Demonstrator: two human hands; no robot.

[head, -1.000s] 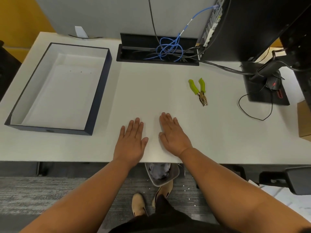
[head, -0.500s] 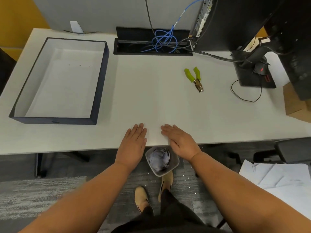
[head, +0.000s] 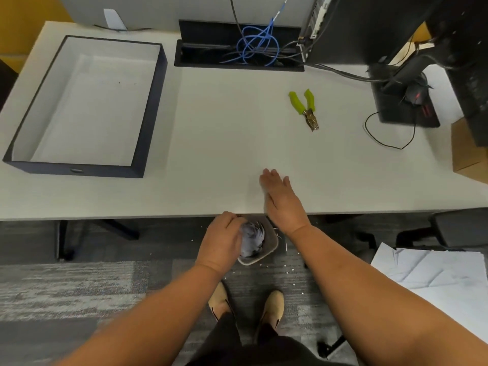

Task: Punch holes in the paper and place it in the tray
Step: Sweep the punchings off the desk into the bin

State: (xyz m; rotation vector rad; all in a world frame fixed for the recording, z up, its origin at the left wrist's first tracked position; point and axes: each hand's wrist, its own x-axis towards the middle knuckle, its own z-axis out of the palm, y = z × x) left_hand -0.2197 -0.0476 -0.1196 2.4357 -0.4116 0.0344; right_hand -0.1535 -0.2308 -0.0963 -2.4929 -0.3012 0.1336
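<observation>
A white sheet of paper (head: 224,143) lies flat on the white desk (head: 343,180); its edges are faint against the surface. My right hand (head: 280,199) rests flat on the sheet's near right part, fingers spread. My left hand (head: 224,239) hangs just off the desk's front edge with its fingers curled at the sheet's near edge; whether they pinch it is hidden. The green-handled hole punch (head: 306,108) lies on the desk beyond my right hand. The dark-walled tray (head: 153,112) stands at the left with a punched white sheet (head: 87,107) inside.
A small bin (head: 266,247) with crumpled paper sits on the floor under the desk edge, beside my left hand. Loose sheets (head: 433,281) lie on the floor at right. A cable hatch (head: 237,48), a mouse (head: 416,95) and a cardboard box (head: 467,151) line the back and right.
Both hands slid back toward the desk's front edge. My left hand has gone off the desktop and curled its fingers at the edge; my right hand stays flat on the sheet.
</observation>
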